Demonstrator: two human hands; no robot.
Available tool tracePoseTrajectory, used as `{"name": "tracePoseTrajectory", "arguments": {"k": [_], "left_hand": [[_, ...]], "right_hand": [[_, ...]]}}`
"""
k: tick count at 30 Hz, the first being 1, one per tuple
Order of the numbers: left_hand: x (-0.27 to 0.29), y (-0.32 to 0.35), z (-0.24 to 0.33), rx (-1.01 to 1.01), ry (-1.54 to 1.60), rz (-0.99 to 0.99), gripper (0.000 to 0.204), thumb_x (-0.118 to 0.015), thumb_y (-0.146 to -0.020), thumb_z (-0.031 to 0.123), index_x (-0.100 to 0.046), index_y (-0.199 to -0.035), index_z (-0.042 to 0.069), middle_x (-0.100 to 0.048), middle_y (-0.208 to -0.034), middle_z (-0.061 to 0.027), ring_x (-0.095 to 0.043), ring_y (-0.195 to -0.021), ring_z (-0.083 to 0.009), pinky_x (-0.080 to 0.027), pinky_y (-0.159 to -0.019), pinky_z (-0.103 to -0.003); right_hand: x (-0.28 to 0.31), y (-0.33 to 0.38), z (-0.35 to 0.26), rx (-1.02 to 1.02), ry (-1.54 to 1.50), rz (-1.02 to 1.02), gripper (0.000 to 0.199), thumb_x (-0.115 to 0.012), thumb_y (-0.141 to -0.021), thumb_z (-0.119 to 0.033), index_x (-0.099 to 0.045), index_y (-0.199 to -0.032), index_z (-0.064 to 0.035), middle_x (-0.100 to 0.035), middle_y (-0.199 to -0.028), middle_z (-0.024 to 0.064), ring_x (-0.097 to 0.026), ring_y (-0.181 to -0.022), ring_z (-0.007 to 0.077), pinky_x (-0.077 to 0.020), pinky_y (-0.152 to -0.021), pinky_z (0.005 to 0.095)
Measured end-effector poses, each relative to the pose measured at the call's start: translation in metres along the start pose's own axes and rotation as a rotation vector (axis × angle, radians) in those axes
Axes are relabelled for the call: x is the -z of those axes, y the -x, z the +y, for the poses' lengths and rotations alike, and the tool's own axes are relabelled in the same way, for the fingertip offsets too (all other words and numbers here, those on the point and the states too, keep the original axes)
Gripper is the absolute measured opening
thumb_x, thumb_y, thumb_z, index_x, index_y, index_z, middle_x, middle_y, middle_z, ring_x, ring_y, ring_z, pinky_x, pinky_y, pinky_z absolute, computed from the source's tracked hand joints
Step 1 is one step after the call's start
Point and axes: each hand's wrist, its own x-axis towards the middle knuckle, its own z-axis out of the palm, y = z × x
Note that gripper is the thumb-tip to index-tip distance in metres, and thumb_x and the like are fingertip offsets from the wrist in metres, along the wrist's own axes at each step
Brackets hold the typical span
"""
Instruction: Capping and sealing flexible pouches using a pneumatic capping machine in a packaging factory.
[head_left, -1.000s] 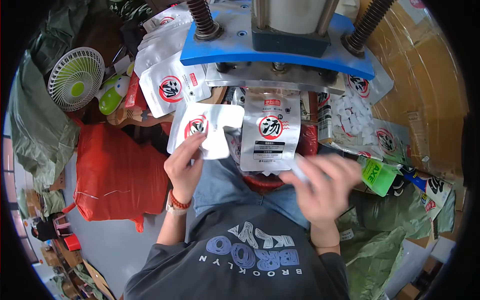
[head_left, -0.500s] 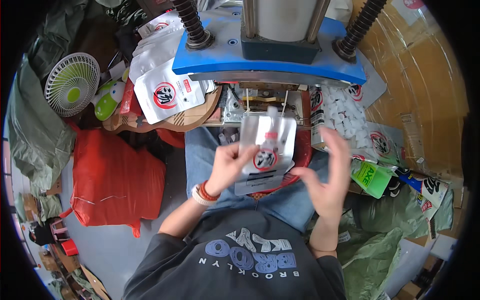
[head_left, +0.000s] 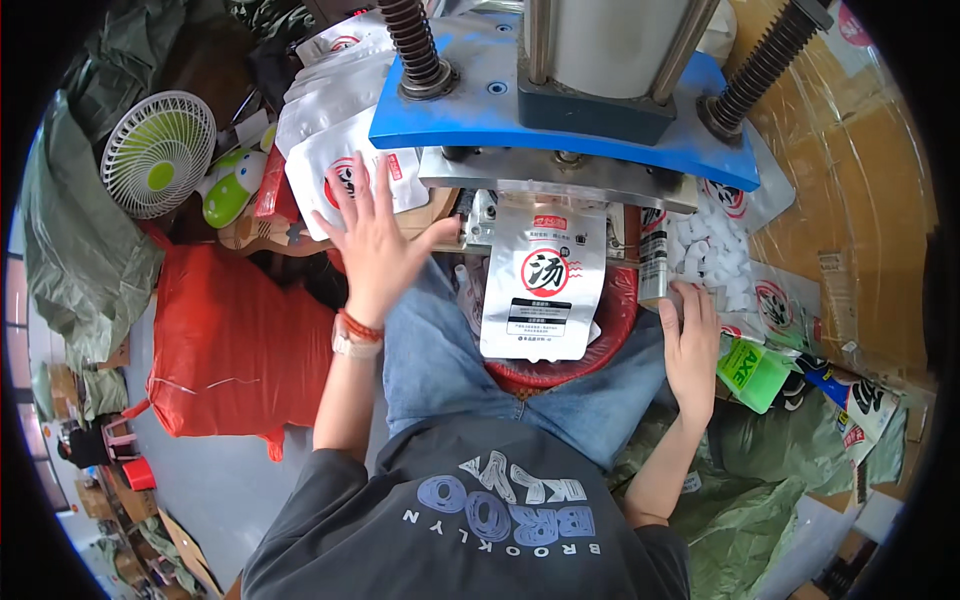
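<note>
A silver pouch [head_left: 545, 320] with a red ring and dark print hangs from under the metal block of a blue press [head_left: 470, 125], its top edge hidden there. Neither hand touches it. My left hand [head_left: 378, 245] is raised with fingers spread, over the near end of a stack of similar silver pouches [head_left: 335, 110]; whether it touches them I cannot tell. My right hand [head_left: 690, 345] has its fingers stretched forward, empty, beside the near edge of a heap of small white plastic pieces [head_left: 708, 262] that look like spouts.
Below the pouch, a red-lined container [head_left: 575, 375] sits between my legs. A white and green fan [head_left: 158, 155] and a large red bag [head_left: 240, 350] are on the left. On the right are a green plastic container [head_left: 750, 372], loose pouches and a cardboard wall [head_left: 850, 200].
My left hand has let go of the pouch and moved up and left, toward the stack. The pouch now hangs at the press. My right hand has lowered to the right. The view has shifted slightly.
</note>
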Motion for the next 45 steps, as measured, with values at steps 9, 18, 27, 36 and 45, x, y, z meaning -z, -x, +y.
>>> {"name": "tracePoseTrajectory", "arguments": {"k": [9,18,27,36,45], "left_hand": [[-0.015,0.054,-0.054,0.025,0.526,-0.220,0.042,-0.069,-0.077,0.004,-0.066,-0.118,0.012,-0.071,-0.101,-0.0087,-0.067,-0.099,-0.0267,-0.047,-0.095,-0.036],[0.069,0.070,0.012,-0.096,0.908,0.045,0.043,-0.055,-0.061,-0.019,-0.071,-0.095,0.003,-0.073,-0.101,-0.0104,-0.071,-0.087,-0.0206,-0.055,-0.070,-0.027],[0.096,0.053,0.023,-0.489,1.249,-0.361,0.025,-0.069,-0.076,0.006,-0.072,-0.101,0.002,-0.072,-0.101,-0.0143,-0.072,-0.078,-0.0237,-0.056,-0.066,-0.030],[0.023,0.037,0.072,0.742,1.829,-0.814,0.019,-0.069,-0.089,0.012,-0.070,-0.096,-0.006,-0.072,-0.085,-0.0073,-0.066,-0.072,-0.0086,-0.053,-0.064,-0.023],[-0.004,0.018,0.084,0.718,1.885,-0.761,0.016,-0.067,-0.087,0.009,-0.069,-0.098,-0.003,-0.071,-0.088,-0.0058,-0.064,-0.075,-0.0093,-0.049,-0.068,-0.024]], "right_hand": [[0.046,-0.043,0.025,-0.101,-0.401,-0.572,0.028,-0.059,-0.094,-0.023,-0.056,-0.108,0.0012,-0.062,-0.096,0.0134,-0.062,-0.085,0.0206,-0.0470,-0.077,0.0310],[0.018,-0.004,-0.095,0.563,-0.493,0.152,0.036,-0.063,-0.092,-0.036,-0.053,-0.107,-0.0048,-0.068,-0.111,0.0184,-0.064,-0.101,0.0335,-0.0488,-0.085,0.0452],[0.048,-0.008,-0.112,0.387,-0.633,-0.011,0.027,-0.058,-0.094,-0.036,-0.061,-0.102,-0.0106,-0.073,-0.101,0.0060,-0.061,-0.111,0.0282,-0.0312,-0.103,0.0500],[0.028,-0.003,-0.084,0.101,-0.657,0.178,0.036,-0.057,-0.095,-0.013,-0.051,-0.125,0.0047,-0.061,-0.122,0.0172,-0.056,-0.113,0.0263,-0.0356,-0.105,0.0389],[0.075,0.009,-0.112,0.496,-0.900,-0.125,0.008,-0.067,-0.082,-0.007,-0.065,-0.076,-0.0025,-0.065,-0.067,0.0061,-0.059,-0.066,0.0195,-0.0483,-0.071,0.0325]]}}
